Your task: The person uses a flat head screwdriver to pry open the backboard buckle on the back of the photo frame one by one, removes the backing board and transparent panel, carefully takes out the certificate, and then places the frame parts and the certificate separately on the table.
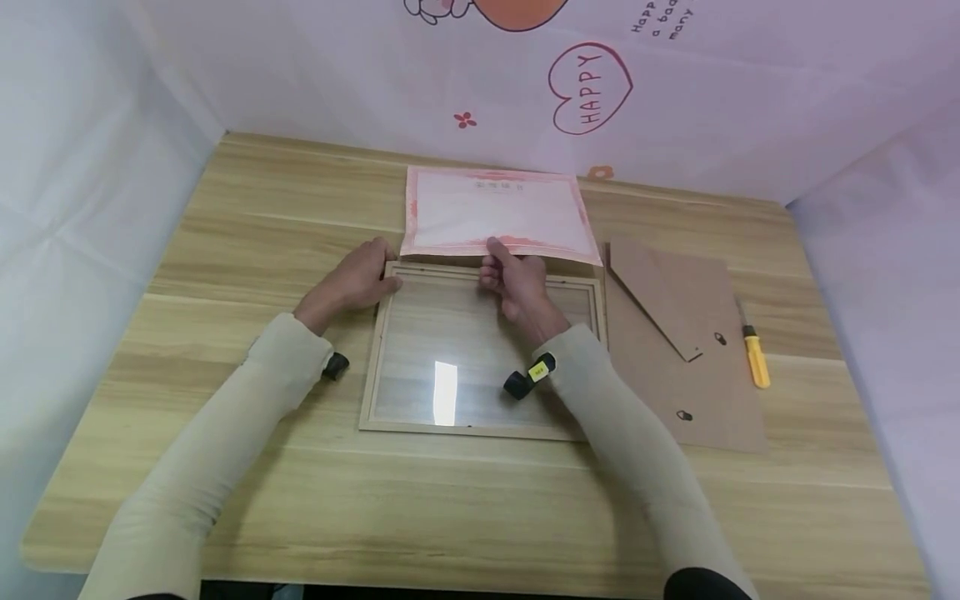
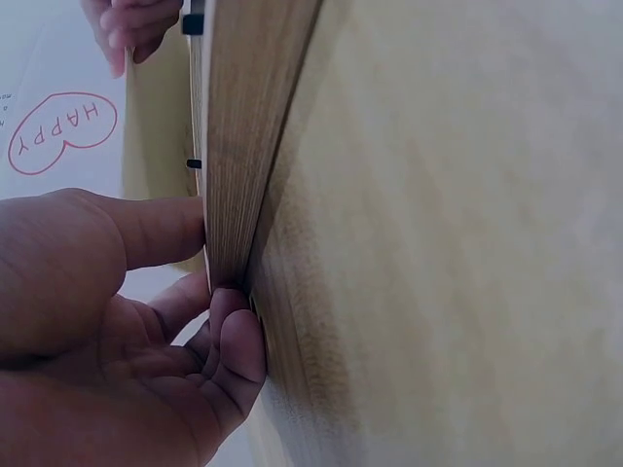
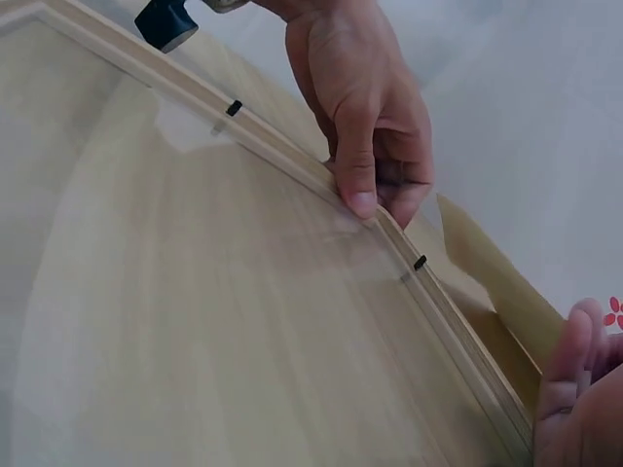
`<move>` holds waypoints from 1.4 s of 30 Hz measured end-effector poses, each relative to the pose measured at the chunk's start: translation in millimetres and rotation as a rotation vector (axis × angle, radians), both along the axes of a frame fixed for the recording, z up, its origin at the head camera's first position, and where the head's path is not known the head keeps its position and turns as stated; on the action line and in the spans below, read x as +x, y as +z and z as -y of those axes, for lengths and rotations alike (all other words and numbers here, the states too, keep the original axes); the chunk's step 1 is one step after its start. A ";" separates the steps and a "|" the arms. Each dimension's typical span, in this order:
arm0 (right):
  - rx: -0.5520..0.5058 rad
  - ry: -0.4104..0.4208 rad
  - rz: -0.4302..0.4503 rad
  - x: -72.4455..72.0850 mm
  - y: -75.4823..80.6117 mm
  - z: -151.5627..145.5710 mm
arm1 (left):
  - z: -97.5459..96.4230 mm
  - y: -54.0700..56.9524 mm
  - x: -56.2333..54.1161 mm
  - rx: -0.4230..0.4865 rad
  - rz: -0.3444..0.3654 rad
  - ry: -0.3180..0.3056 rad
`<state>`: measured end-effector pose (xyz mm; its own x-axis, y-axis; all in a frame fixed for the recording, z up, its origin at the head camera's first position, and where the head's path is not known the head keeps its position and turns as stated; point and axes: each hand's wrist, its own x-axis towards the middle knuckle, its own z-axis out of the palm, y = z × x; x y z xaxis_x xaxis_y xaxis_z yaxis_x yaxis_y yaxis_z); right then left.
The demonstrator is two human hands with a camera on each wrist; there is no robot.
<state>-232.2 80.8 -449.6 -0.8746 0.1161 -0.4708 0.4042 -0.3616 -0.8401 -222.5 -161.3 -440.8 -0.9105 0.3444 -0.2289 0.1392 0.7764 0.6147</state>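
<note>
A picture frame with a pale wooden border and a clear pane lies on the table. My left hand grips its far left corner, thumb on top and fingers curled round the outer side, as the left wrist view shows. Behind the frame is a certificate, a white sheet with a pink patterned border. My right hand reaches over the pane and pinches the sheet's near edge, which is raised off the table. Small black tabs stick out along the frame's inner edge.
To the right of the frame lies a brown backing board with a folded-out stand flap and small dark metal hangers. A yellow-handled screwdriver rests along the board's right edge. A white printed curtain borders the table's far side.
</note>
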 end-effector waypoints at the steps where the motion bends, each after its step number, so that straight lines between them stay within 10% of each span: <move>1: -0.007 0.018 0.010 0.8 0.3 0.1 | 0.2 -0.6 0.0 0.004 0.001 0.003; 18: 0.211 0.510 0.062 9.7 2.6 -6.0 | 1.2 -3.2 0.0 0.046 -0.009 0.002; 30: 1.341 0.773 -0.671 -3.5 -5.6 5.6 | 5.7 -4.4 0.8 0.028 -0.011 -0.034; 36: 1.441 1.015 -0.583 -9.5 -3.0 11.1 | 6.5 -0.7 2.4 -0.039 0.001 -0.063; 42: 1.465 1.087 -0.513 -8.9 1.2 10.0 | 5.7 1.2 1.8 -0.039 -0.029 -0.097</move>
<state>-241.1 70.8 -448.4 -0.8379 -0.4939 -0.2322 -0.4202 0.8553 -0.3030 -220.7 -167.0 -439.7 -0.8798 0.4225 -0.2179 0.2322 0.7819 0.5786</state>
